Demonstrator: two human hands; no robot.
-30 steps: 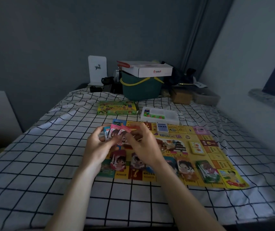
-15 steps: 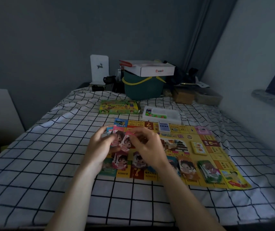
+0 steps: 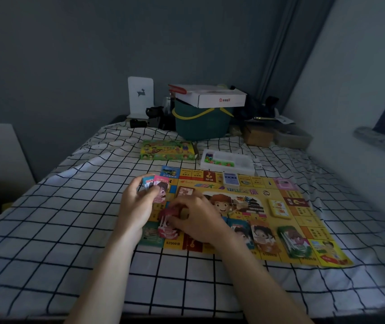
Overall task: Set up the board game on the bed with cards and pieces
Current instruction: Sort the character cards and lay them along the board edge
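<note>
Yellow paper game board (image 3: 268, 206) lies flat on the black-and-white checked bedsheet (image 3: 70, 230). The left hand (image 3: 137, 204) grips a small fan of character cards (image 3: 156, 185); the right hand (image 3: 198, 220) pinches one pink card (image 3: 167, 222) down over the board's near-left corner. Two more character cards (image 3: 253, 232) and one green deck (image 3: 290, 239) rest along the near edge.

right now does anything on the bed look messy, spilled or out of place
Nothing looks spilled or damaged. The board lies flat on the bed, card piles sit on its near edge, and the tray of pieces rests just behind it.
</note>
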